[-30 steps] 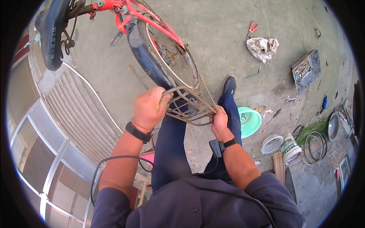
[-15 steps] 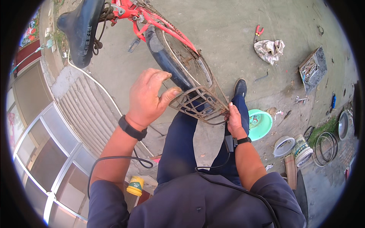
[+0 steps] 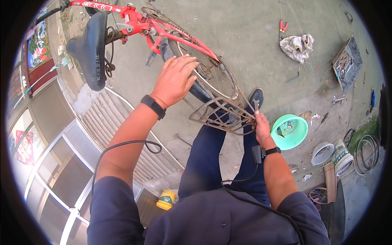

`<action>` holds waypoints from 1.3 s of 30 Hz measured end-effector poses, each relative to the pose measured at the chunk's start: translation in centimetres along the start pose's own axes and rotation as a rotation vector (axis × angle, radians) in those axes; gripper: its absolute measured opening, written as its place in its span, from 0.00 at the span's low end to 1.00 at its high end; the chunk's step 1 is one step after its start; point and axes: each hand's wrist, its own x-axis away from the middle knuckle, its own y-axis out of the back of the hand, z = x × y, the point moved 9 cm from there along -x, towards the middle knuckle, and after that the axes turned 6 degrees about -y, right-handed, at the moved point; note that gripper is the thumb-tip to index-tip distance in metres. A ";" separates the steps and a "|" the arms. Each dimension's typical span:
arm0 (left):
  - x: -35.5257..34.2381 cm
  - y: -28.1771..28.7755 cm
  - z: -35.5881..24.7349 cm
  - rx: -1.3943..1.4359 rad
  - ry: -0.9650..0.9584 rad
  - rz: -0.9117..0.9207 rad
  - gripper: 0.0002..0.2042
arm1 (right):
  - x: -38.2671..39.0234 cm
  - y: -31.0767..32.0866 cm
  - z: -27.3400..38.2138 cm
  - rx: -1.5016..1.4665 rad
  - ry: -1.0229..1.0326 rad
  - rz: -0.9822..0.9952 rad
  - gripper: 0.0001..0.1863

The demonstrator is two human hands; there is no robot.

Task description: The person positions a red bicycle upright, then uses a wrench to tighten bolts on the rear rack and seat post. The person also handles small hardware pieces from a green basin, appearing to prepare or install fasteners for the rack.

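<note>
A red bicycle [image 3: 134, 22] with a black saddle [image 3: 94, 49] lies in front of me, its rear wheel toward my legs. At its back end is a rusty wire rear rack [image 3: 222, 112], held between my knees' level and the wheel. My right hand [image 3: 262, 125] is closed on the rack's right edge, with a small flat metal piece [image 3: 256, 105] sticking up by the fingertips. My left hand [image 3: 174, 79] reaches over the black rear mudguard [image 3: 200, 90], fingers stretched out and holding nothing visible. Whether it touches the wheel is hidden.
A green basin [image 3: 300, 130] stands right of my foot. Farther right are a metal tool tray [image 3: 347, 67], a crumpled cloth [image 3: 297, 47], red-handled pliers [image 3: 283, 26], buckets [image 3: 342, 159] and coiled tyres [image 3: 366, 154]. A yellow tub [image 3: 165, 200] sits at left, near a white-framed window [image 3: 61, 163].
My left hand has moved up and forward, from beside the rack to over the rear wheel, its fingers straightening. My right hand stays on the rack. The view has shifted left.
</note>
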 end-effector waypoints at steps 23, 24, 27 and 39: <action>-8.9 20.4 7.8 -0.274 -0.139 -0.060 0.16 | 0.7 -2.2 5.0 -0.111 -0.067 -0.144 0.19; -9.2 20.0 8.3 -0.270 -0.113 -0.064 0.16 | 0.5 -2.1 5.2 -0.106 -0.067 -0.156 0.18; -9.6 19.1 8.2 -0.303 -0.134 -0.052 0.16 | 0.0 -2.0 5.5 -0.096 -0.091 -0.143 0.19; -9.8 20.5 8.7 -0.294 -0.156 -0.101 0.18 | 2.6 -3.9 6.9 0.027 -0.061 -0.119 0.28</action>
